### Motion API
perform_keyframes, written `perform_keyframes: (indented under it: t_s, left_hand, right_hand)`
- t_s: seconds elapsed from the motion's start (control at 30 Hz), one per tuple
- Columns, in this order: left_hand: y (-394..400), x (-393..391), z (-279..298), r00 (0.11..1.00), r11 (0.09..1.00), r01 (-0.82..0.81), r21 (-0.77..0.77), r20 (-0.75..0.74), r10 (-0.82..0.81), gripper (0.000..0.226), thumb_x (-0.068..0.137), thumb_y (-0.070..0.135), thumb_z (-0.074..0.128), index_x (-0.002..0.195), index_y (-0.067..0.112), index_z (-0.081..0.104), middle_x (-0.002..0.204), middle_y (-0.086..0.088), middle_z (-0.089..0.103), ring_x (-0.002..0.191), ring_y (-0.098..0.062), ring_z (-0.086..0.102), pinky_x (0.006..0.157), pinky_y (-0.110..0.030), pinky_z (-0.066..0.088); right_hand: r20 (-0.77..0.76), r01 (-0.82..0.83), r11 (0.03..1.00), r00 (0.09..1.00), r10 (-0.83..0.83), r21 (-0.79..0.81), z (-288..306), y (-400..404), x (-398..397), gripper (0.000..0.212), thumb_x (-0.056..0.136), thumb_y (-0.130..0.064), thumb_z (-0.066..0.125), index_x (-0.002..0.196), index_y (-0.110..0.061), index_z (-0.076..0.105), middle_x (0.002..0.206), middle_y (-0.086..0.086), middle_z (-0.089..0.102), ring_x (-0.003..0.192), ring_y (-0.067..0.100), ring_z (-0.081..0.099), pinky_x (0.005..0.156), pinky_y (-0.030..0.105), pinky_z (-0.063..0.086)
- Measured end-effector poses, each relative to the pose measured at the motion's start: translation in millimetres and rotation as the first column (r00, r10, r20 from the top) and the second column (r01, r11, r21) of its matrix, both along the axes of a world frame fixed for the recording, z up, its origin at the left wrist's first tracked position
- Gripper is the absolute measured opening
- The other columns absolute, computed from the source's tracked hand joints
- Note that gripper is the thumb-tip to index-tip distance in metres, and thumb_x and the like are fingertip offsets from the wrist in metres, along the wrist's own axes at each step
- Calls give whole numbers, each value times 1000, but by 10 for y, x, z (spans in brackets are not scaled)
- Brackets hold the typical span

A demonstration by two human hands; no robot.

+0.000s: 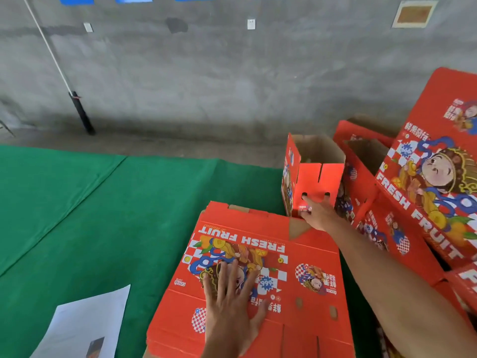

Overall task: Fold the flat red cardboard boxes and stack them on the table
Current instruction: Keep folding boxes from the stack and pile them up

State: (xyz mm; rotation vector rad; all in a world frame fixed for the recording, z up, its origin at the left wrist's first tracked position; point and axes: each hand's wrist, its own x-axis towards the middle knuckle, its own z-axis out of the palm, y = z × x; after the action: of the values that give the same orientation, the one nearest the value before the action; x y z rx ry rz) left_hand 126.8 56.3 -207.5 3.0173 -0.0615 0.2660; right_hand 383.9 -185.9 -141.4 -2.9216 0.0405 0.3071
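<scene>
On the green worktop [77, 215], left of the flat red box [258, 280], lies a white sheet of paper [85, 329], partly cut off by the lower edge of the view. The flat red box itself lies printed side up near the person, and the left hand [232, 308] rests on its middle with the fingers spread and straight, pressing it down and gripping nothing. Just beyond the far right corner of this flat box stands a folded red box [313, 174], open at the top, and the right hand [316, 213] reaches to its near wall, close under the two small holes; the fingers touch the cardboard, but I cannot tell if they are curled on an edge or only pushing. Further right of the flat box, a pile of red boxes [426, 192] leans in disorder, one upon another. I think the risk is here: if the right hand pushes the folded box sideways, it can knock the leaning pile so that it slides, or the open box may tip, because it is light and empty. The bottom of the folded box is hidden, the pile runs out of view at the right, and what the sheet of paper shows is too small to make out.
</scene>
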Motion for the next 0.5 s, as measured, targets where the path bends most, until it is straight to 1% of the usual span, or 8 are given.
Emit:
perform_keyframes:
  t_s: [0.07,0.1,0.17,0.2,0.27,0.33,0.43,0.5]
  left_hand:
    - [-4,-2,39,999,1000,-19,-15,-35,18,68,96,80,28,154,48,40,166,-7,32,155,-35,25,118,-65,14]
    - [6,7,49,997,1000,-25,-8,-67,25,70,95,83,18,157,53,29,171,-4,19,158,-33,11,122,-64,4]
    - [30,48,36,990,1000,-29,-6,-136,28,74,92,85,2,159,56,9,174,2,-4,159,-29,-11,121,-62,-17]
    - [38,73,43,987,999,-43,-24,-159,38,75,91,85,1,159,55,7,174,3,-5,160,-27,-11,121,-59,-20]
    - [84,86,87,980,992,-109,-58,-172,98,76,93,83,7,160,48,13,174,0,3,160,-26,-3,125,-54,-13]
    - [200,46,152,959,967,-242,-77,-172,226,85,93,82,12,163,35,13,174,-8,5,160,-29,-1,126,-54,-3]
    - [477,-45,264,896,908,-412,-76,-213,389,105,91,86,16,165,12,1,173,-12,2,160,-30,1,126,-53,2]
    - [654,-122,347,878,872,-461,-165,-225,422,107,92,83,31,164,7,5,171,-14,15,158,-29,14,127,-49,13]
  right_hand:
    - [-85,-1,999,996,5,53,-111,-14,-146,55,109,-39,40,163,-31,29,161,23,36,150,40,32,119,42,34]
    - [-71,16,997,997,-11,71,-140,-9,-251,54,109,-40,38,161,-27,34,160,22,40,147,39,37,118,42,35]
    - [38,55,996,998,-58,65,-166,7,-515,56,108,-47,39,158,-23,40,158,18,41,145,37,40,118,44,36]
    - [94,75,996,992,-79,46,-172,14,-667,60,106,-52,41,157,-21,39,159,17,38,146,37,37,119,46,34]
    - [103,175,981,978,-184,87,-219,27,-1013,80,101,-64,44,160,-14,25,163,19,27,150,38,31,121,50,32]
    - [15,309,936,949,-316,171,-303,15,-1387,101,94,-75,45,160,-3,17,164,23,25,148,40,33,117,53,36]
    - [-84,442,838,894,-439,320,-481,-38,-1911,103,89,-81,46,144,5,39,142,24,53,125,40,57,101,50,50]
    - [-78,439,821,893,-442,365,-494,-45,-2192,99,89,-79,48,137,7,47,129,24,62,112,37,65,93,45,54]
